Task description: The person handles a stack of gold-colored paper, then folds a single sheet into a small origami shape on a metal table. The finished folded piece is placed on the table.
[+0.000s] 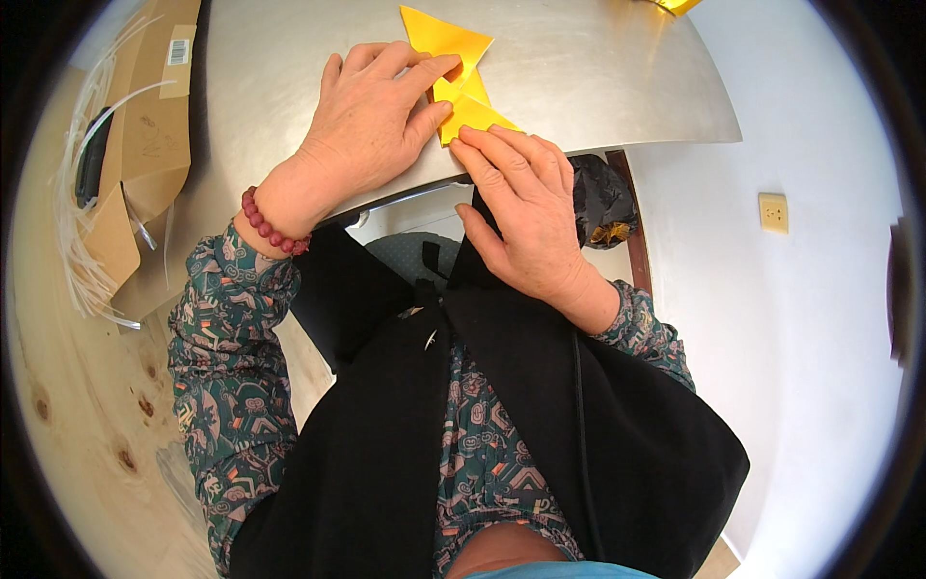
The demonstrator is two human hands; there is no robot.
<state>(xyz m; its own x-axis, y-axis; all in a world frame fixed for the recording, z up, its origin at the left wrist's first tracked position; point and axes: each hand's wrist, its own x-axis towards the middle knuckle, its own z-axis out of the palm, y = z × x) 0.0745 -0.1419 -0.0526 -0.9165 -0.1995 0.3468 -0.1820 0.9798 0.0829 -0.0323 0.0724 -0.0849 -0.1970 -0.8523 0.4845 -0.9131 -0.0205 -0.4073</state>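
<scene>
A folded sheet of yellow paper [453, 41] with pointed corners lies on the metal table near its front edge. My left hand [362, 121] rests over its left side, index finger and thumb holding the paper down and the other fingers curled on the tabletop. My right hand [526, 198] reaches up from the right, its fingers stretched out together with their tips on the paper's near edge. The right thumb stands apart and touches nothing. Some of the folds are hidden under the fingers.
The grey metal table [617, 77] has a curved front edge. To the left stands an opened cardboard box [159, 125] with white plastic strips [82, 241]. A black plastic bag [603, 198] hangs below the table at right. Another yellow piece [675, 5] shows at the far edge.
</scene>
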